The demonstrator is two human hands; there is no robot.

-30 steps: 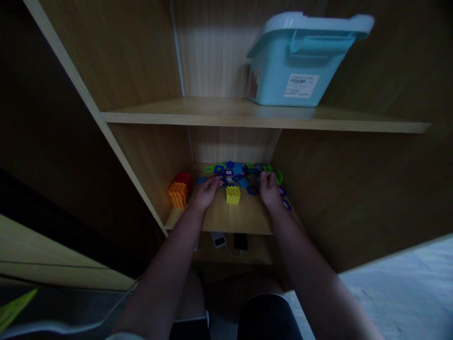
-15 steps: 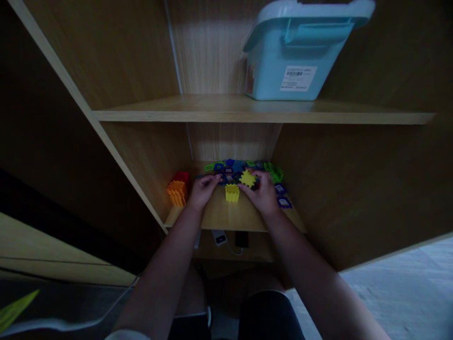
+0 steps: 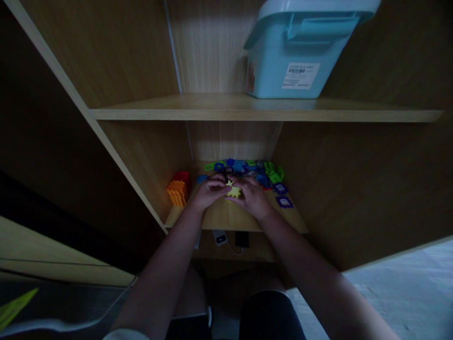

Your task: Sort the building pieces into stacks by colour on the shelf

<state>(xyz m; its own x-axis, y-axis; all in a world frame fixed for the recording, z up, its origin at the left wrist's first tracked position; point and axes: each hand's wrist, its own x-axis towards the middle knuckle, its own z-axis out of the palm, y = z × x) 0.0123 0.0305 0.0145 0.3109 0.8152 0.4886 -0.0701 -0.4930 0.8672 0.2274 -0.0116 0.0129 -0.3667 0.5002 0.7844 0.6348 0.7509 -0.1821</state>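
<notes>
Over the middle of the lower shelf, my left hand [image 3: 210, 192] and my right hand [image 3: 252, 196] meet at a yellow interlocking toy tile [image 3: 234, 191] with notched edges. My right hand grips its right side between thumb and fingers. The left fingers and thumb are closed at its left edge. The small yellow box of such tiles, seen there earlier, is mostly hidden by the hands and tile. Left of my hands stand stacked orange tiles [image 3: 178, 193], with a red piece [image 3: 182, 177] behind them.
Blue and green pieces [image 3: 239, 165] lie heaped along the back, with green ones [image 3: 274, 173] and purple tiles [image 3: 283, 202] at the right. A light blue lidded bin [image 3: 272, 66] stands on the upper shelf [image 3: 198, 114]. Below are a white device [image 3: 219, 237] and cable.
My right hand has brought the yellow tile left and down over the yellow box. My left hand has moved slightly right and down and now touches the tile.
</notes>
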